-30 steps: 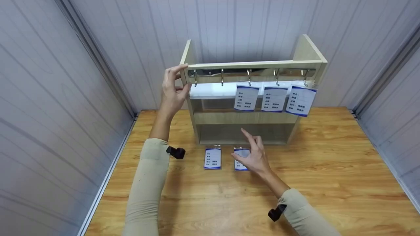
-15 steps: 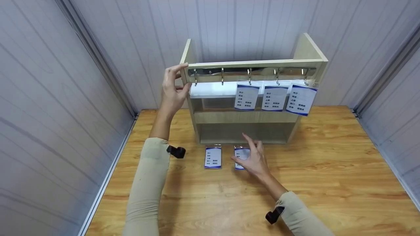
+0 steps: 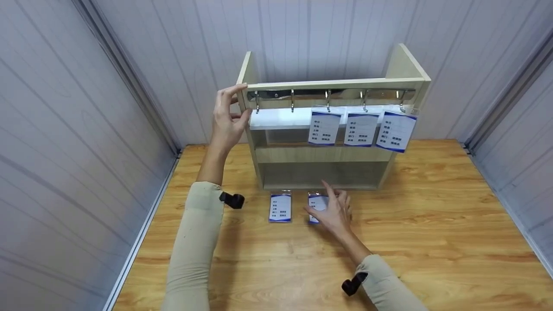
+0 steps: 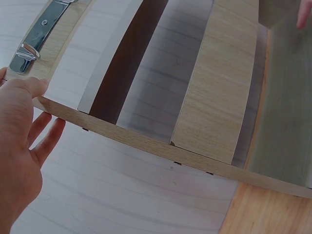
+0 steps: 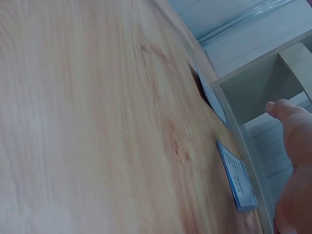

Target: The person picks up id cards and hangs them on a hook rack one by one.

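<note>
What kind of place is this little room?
Probably a small booth or work cubicle: panelled walls on three sides, and a wooden shelf with cards hanging from hooks, standing on a wood-patterned surface.

Five rows of small printed Chinese characters stand on each of three badge cards: the left hanging card point(image 3: 324, 128), middle hanging card point(image 3: 361, 129) and right hanging card point(image 3: 396, 131); the fourth row seems to begin 部门 (department). Similar print marks the left lying card point(image 3: 280, 208) and partly hidden right lying card point(image 3: 317, 200), too blurred to read
</note>
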Tool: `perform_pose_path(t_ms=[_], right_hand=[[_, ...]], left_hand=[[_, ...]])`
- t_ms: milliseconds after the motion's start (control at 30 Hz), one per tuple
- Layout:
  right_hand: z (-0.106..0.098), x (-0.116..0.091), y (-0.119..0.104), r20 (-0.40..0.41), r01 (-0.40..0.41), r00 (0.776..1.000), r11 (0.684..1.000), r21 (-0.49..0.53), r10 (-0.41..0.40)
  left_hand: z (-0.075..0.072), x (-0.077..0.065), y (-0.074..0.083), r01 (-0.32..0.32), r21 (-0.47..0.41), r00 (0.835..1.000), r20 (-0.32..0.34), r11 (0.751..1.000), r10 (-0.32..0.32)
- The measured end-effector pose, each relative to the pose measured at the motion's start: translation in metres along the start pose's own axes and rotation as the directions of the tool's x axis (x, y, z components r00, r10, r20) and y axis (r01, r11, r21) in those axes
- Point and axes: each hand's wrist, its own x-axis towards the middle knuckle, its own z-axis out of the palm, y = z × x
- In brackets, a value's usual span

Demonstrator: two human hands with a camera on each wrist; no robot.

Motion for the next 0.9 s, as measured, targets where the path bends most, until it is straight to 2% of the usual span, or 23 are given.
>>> perform_pose_path(t_ms=[267, 633, 900], right_hand=[[0.004, -0.001, 0.005, 0.043, -0.023, 0.999, 1.0, 0.013, 0.023], [0.014, -0.003, 0.007, 0.014, -0.066, 0.998, 0.996, -0.068, 0.067], [0.02, -0.002, 0.011, 0.007, -0.056, 0.998, 0.994, -0.097, 0.057]], left_hand=[[-0.001, 0.0, 0.0, 0.006, 0.0, 1.0, -0.002, 1.0, -0.006], [0.0, 0.001, -0.001, 0.003, -0.008, 1.0, 0.0, 1.0, -0.003], [0.0, 0.001, -0.001, 0.011, -0.009, 1.0, 0.002, 1.0, -0.011]])
